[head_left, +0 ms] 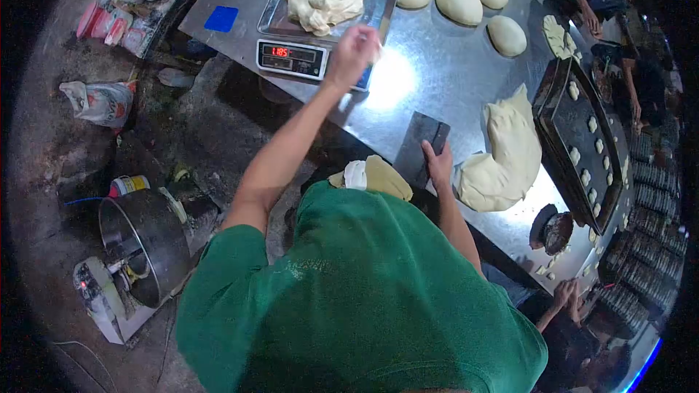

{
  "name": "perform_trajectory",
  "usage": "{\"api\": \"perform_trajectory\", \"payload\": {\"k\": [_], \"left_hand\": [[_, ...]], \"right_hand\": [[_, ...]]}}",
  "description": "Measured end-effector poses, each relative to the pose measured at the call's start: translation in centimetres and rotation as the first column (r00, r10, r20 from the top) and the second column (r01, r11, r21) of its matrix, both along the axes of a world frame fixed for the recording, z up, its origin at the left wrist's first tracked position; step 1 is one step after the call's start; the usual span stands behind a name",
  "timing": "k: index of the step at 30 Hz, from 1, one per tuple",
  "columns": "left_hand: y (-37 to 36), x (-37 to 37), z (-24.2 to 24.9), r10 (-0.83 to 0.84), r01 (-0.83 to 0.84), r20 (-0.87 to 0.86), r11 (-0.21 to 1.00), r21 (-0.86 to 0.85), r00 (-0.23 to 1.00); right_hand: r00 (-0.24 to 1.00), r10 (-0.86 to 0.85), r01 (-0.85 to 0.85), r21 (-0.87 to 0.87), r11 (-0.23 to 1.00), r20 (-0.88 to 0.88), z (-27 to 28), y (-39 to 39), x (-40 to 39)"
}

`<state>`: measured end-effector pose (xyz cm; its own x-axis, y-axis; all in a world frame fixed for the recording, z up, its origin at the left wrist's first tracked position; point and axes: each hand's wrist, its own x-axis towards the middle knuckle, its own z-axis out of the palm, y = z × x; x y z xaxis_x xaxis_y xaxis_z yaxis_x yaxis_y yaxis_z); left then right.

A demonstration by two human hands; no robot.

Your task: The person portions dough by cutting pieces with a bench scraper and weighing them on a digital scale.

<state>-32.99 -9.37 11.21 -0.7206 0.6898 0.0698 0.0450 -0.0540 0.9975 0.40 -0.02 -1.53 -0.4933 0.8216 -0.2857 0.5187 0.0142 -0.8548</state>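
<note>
My left hand [357, 49] is raised beside the dough lump [329, 6], over the right end of the digital scale [291, 58]. Its fingers are curled together; whatever they hold, if anything, I cannot make out. The lump rests on the scale's metal tray [273, 22], and red digits glow on the display. In my right hand [438, 166] is a flat, dark rectangular dough scraper [421, 142], held by its edge at the near side of the table. Right of that hand lies a large, long mass of dough [502, 160].
Several rounded dough balls [460, 5] sit at the back of the metal table [451, 65]. Stacked dark baking trays [575, 138] with small dough pieces stand right, near a bowl [557, 233]. Other people's hands [568, 295] work along the right side. A mixer [138, 262] stands on the floor left.
</note>
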Motion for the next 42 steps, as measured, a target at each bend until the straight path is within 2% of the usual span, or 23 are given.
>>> {"api": "perform_trajectory", "payload": {"k": [1, 3, 5, 8, 11, 12, 15, 17, 19, 20, 21, 23, 29, 32, 35, 38, 42], "left_hand": [[0.1, -2.4, 1.0, 0.054, -0.055, -0.035, 0.998, -0.032, 0.998], [1.3, -8.8, -2.0, 0.185, -0.143, -0.114, 0.942, 0.305, 0.976], [0.3, -13.2, -1.0, 0.257, -0.244, -0.186, 0.966, 0.090, 0.948], [-0.5, -19.0, -3.4, 0.263, -0.274, -0.357, 0.961, 0.019, 0.896], [-1.5, -20.2, -3.8, 0.327, -0.331, -0.339, 0.943, 0.047, 0.882], [-2.3, -19.3, -2.4, 0.324, -0.334, -0.285, 0.942, 0.015, 0.902], [-4.1, -16.7, -2.8, 0.354, -0.345, -0.088, 0.933, 0.107, 0.931], [-5.5, -13.2, -3.1, 0.397, -0.397, -0.126, 0.917, 0.026, 0.909], [-6.5, -9.0, -5.0, 0.368, -0.368, -0.057, 0.930, -0.001, 0.928], [-7.2, -6.5, -5.4, 0.329, -0.333, -0.081, 0.942, -0.036, 0.941], [-8.0, -3.8, -5.6, 0.288, -0.296, -0.102, 0.952, -0.072, 0.952], [-8.8, 1.1, -6.2, 0.278, -0.275, 0.023, 0.957, -0.088, 0.960], [-11.1, 10.7, -5.6, 0.286, -0.277, -0.012, 0.915, -0.294, 0.958], [-11.2, 14.0, -5.4, 0.324, -0.316, -0.018, 0.907, -0.278, 0.946], [-11.1, 16.6, -5.2, 0.324, -0.312, 0.005, 0.915, -0.258, 0.946], [-10.5, 18.9, -4.8, 0.312, -0.307, -0.016, 0.922, -0.236, 0.950], [-9.2, 21.1, -5.3, 0.264, -0.254, 0.003, 0.933, -0.255, 0.965]], "right_hand": [[1.000, -0.007, 0.007, -0.017, 1.000, 0.005, 0.5, -0.1, -0.2], [1.000, -0.011, 0.011, -0.014, 1.000, 0.009, 1.1, -0.2, -0.5], [1.000, -0.023, 0.024, -0.002, 1.000, 0.011, 0.2, -0.2, -0.3], [0.997, -0.042, 0.042, 0.005, 0.999, 0.062, -0.2, -0.3, -0.3], [0.996, -0.083, 0.083, -0.003, 0.997, 0.034, -0.2, -0.8, -0.4], [0.995, -0.098, 0.098, 0.002, 0.995, 0.022, -0.4, -1.0, -0.3], [0.994, -0.112, 0.112, 0.015, 0.994, 0.008, -1.0, -0.9, -0.4], [0.994, -0.104, 0.104, 0.011, 0.995, 0.038, -0.4, -1.0, -0.4], [0.995, -0.086, 0.084, 0.035, 0.996, 0.053, -0.5, -0.9, -0.2], [0.995, -0.079, 0.076, 0.048, 0.996, 0.058, -0.5, -0.8, -0.2], [0.997, -0.078, 0.077, 0.025, 0.997, 0.012, -0.5, -0.8, -0.2], [0.994, -0.080, 0.078, -0.024, 0.997, -0.079, 0.1, -0.8, -0.2], [0.988, -0.020, 0.014, -0.038, 0.999, -0.152, -1.0, -0.3, 0.8], [0.990, 0.038, -0.037, 0.011, 0.999, -0.134, -3.0, 0.5, 1.6], [0.992, 0.108, -0.111, -0.041, 0.993, -0.059, -1.5, 1.0, 1.8], [0.982, 0.068, -0.093, -0.143, 0.985, -0.176, -0.3, 1.7, 3.3], [0.963, -0.058, 0.023, -0.133, 0.991, -0.262, 1.4, 3.5, 8.1]]}}
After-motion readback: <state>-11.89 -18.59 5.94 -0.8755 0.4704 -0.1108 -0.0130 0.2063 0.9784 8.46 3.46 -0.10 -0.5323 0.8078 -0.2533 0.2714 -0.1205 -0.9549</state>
